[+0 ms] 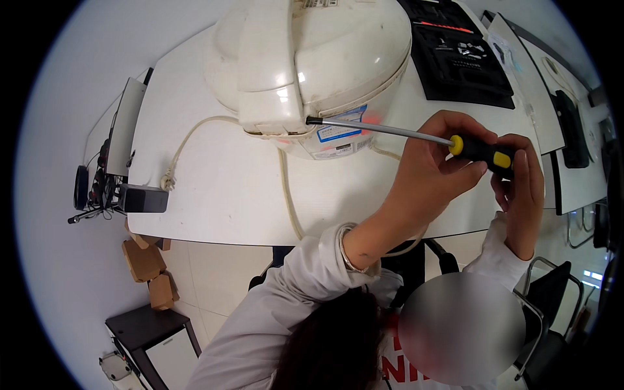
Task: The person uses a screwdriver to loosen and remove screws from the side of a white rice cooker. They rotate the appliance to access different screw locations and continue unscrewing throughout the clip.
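Observation:
My left hand (pixel 434 166) and my right hand (pixel 523 182) are both closed on a screwdriver with a black-and-yellow handle (pixel 481 153). The left fingers curl near the yellow collar, and the right fingers wrap the handle's end. The long metal shaft (pixel 383 130) points left, its dark tip lying over the lower edge of the hinge housing on a white, rounded plastic appliance (pixel 344 58). I cannot tell whether the tip touches it. Blue and white labels (pixel 341 127) are stuck on the appliance's side. A pale cord (pixel 284 195) runs across the white table (pixel 201 201).
An open black tool case (pixel 458 71) lies at the back right. A plug (pixel 168 182) rests left, by a grey box (pixel 143 199) and monitor (pixel 127 120). Cardboard boxes (pixel 144 260) and a dark cabinet (pixel 136 325) stand lower left. A chair (pixel 546 305) is at right.

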Demonstrator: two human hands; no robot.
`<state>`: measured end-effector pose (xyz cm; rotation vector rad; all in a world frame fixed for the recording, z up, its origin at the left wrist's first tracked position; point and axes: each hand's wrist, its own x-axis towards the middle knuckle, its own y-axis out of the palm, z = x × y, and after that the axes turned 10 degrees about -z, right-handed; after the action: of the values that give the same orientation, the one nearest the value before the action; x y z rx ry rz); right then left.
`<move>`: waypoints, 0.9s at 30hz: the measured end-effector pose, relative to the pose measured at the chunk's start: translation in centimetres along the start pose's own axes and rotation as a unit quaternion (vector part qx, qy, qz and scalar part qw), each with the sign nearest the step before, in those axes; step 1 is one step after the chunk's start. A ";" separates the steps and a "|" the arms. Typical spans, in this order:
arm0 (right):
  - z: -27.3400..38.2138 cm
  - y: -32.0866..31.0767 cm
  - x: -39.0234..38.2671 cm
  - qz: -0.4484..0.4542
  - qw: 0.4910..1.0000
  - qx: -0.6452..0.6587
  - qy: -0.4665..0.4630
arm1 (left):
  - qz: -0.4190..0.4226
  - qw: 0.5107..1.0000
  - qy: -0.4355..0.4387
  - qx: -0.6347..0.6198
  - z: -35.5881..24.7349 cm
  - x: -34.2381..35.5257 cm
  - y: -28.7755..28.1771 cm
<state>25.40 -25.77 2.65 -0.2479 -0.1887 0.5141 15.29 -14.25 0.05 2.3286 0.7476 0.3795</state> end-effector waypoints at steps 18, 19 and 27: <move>0.9 2.2 -2.2 -0.109 0.975 0.175 -0.086 | -0.028 0.999 0.006 -0.041 -0.9 -1.9 0.6; 0.9 0.9 -2.1 -0.061 0.988 0.133 -0.057 | -0.021 0.998 0.004 -0.057 -0.8 -1.8 0.6; 0.5 -0.2 -3.4 -0.065 0.991 0.035 -0.114 | -0.013 0.999 0.025 -0.037 -0.4 -2.4 1.3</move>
<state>22.48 -27.52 2.82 -0.1071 -0.4051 0.4175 13.72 -16.32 1.06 2.2454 0.7745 0.4476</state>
